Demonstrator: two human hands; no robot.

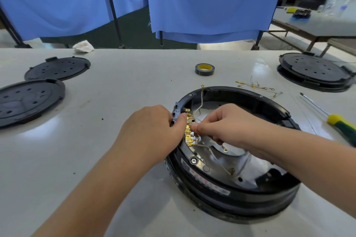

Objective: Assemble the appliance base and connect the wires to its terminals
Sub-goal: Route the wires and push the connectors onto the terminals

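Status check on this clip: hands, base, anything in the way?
Left hand steadies the base at its terminals. Right hand pinches a wire there. Loose wire ends lie inside; nothing blocks.

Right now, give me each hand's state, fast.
Left hand: grips the rim of the appliance base beside the terminal strip.
Right hand: pinches a wire at the terminals.

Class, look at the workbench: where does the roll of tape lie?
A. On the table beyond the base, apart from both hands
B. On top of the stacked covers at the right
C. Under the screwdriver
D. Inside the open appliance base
A: the roll of tape sits alone on the table, beyond the appliance base, clear of both the left hand and the right hand.
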